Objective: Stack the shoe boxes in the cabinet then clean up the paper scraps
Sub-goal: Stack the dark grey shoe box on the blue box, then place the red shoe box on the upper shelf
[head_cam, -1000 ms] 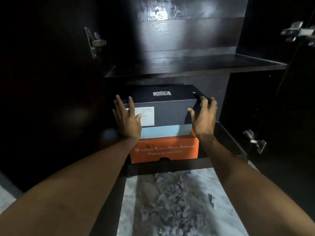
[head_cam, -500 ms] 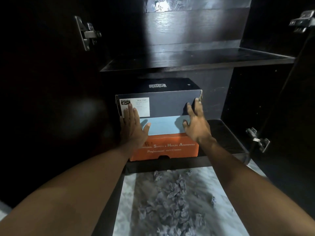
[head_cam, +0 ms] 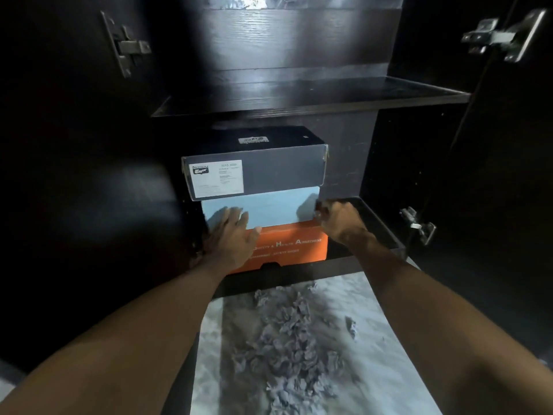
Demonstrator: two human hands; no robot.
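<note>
Boxes now sit stacked in the cabinet point(head_cam: 299, 97): the dark shoe box point(head_cam: 257, 166) with its light blue base rests on the orange box point(head_cam: 293, 247) on the lower shelf. A second ago both hands held the dark lid's front corners; they have since slid down. The left hand point(head_cam: 233, 235) lies flat, fingers straight and together, against the blue front. The right hand point(head_cam: 338, 217) curls its fingers round the box's right near corner. That looks like a last squaring-up nudge. Paper scraps point(head_cam: 287, 339) lie untouched in a heap on the pale floor point(head_cam: 389, 369) nearer the person, probably the next job.
</note>
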